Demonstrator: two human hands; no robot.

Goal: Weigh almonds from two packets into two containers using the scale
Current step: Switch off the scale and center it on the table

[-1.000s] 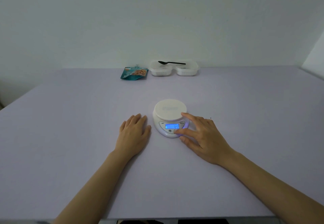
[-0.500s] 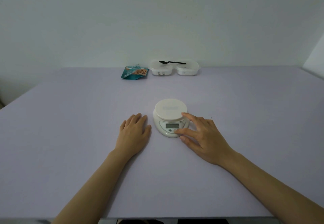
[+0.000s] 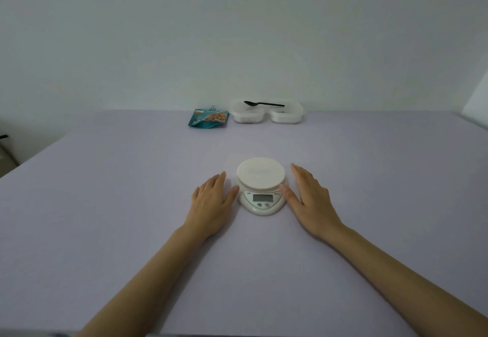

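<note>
Flanking the scale point(image 3: 261, 187), left hand point(image 3: 211, 203) and right hand point(image 3: 311, 202) lie flat

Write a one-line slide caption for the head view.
Left hand and right hand flank the scale; packet, containers and spoon sit at the table's far edge.

My left hand point(image 3: 212, 202) lies palm down, fingers straight and close together, thumb spread inward. My right hand point(image 3: 310, 202) lies opposite, fingers likewise straight. Both bare forearms reach in from the near edge of the table point(image 3: 105, 204).
</note>
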